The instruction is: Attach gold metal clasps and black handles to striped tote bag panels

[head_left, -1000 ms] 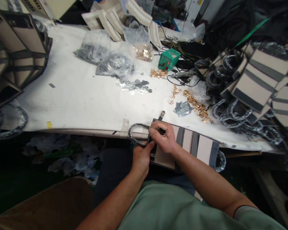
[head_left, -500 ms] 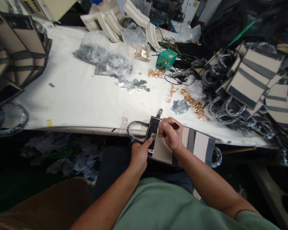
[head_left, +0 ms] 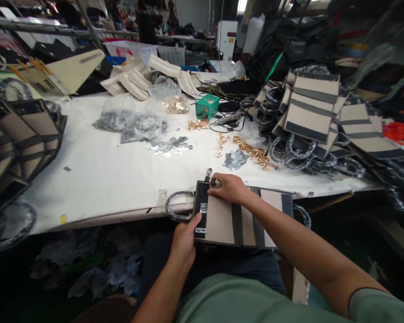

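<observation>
One striped panel (head_left: 220, 220) held at the near edge of the worktop (head_left: 97, 166)

My left forearm climbs from the bottom of the view, leaning to the right, with the wrist nearly straight. The left hand (head_left: 184, 244) has the panel by its left end: the thumb lies on top, over the border of the black strip (head_left: 201, 192), and the fingers are tucked underneath, out of sight, so the edge is caught between them. My right forearm slants in from the lower right and crosses above the panel, with a green sleeve (head_left: 377, 300) behind it. The right hand (head_left: 231, 188) is back upward near the panel's far left corner, its fingers bunched and pinching a small dark tool (head_left: 217, 184); which kind I cannot tell, as my grip covers most of it.

The panel lies over my lap. A plastic-wrapped handle (head_left: 169, 204) loops out past its left end, and a short tab (head_left: 208, 174) with metal at its tip sticks out from the far corner. On the black strip sit a square metal plate (head_left: 203, 207), just beyond my thumb, and a narrower metal piece (head_left: 200, 230) closer to me. Farther off, silver plates (head_left: 235, 159) and gold fittings (head_left: 252, 152) lie loose on the worktop.
</observation>
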A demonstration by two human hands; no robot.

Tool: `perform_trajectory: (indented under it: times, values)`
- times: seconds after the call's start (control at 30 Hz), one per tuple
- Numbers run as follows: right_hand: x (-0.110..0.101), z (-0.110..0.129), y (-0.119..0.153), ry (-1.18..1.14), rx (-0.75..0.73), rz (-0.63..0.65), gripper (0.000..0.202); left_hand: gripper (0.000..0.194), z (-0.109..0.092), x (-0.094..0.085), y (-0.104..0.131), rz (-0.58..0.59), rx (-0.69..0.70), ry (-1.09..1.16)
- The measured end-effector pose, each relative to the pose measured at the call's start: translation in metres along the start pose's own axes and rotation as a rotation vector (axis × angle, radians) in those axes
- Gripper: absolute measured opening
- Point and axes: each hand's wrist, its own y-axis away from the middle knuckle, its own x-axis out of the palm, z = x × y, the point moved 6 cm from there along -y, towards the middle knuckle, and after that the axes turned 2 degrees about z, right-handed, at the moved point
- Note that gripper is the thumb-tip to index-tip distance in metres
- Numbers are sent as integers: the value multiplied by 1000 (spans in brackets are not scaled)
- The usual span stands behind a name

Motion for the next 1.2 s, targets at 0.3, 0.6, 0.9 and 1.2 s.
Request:
perform_trajectory:
  times: [0.3, 0.6, 0.9, 1.2]
  values:
    - [-3, 4, 0, 25, -29, 9, 39, 50, -86, -10, 58, -249, 1104, -1189]
    - [1, 29, 23, 146, -102, -132, 21, 60, -91, 41, -18, 202, 956, -1880]
    - [11, 34, 17, 64, 15, -109, 21, 61, -85, 24, -24, 132, 1026, -1920]
    - [1, 46, -14, 129, 22, 152, 33, 71, -79, 9, -41, 211, 1135, -1792]
